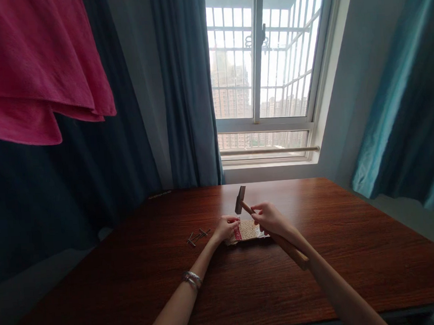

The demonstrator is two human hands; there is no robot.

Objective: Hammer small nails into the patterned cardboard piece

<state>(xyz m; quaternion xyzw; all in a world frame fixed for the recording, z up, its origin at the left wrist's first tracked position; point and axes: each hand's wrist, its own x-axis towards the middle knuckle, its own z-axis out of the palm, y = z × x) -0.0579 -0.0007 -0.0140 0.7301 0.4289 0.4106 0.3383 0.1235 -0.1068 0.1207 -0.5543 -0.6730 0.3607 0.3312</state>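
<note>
My right hand (270, 219) is wrapped round the wooden handle of a hammer (241, 200). Its metal head is raised a little above a small flat patterned board (248, 229) with a red strip on its left side. My left hand (226, 227) is pinched at the board's left edge, apparently on a small nail that is too small to make out clearly. The board lies on the dark wooden table (136, 277). Several loose nails (197, 235) lie just left of my left hand. A bracelet sits on my left wrist.
Beyond the table's far edge is a barred window (262, 70) with blue curtains (187, 85) on both sides. A pink cloth (35, 66) hangs at the upper left. The table's right edge runs close to a curtain (407, 119).
</note>
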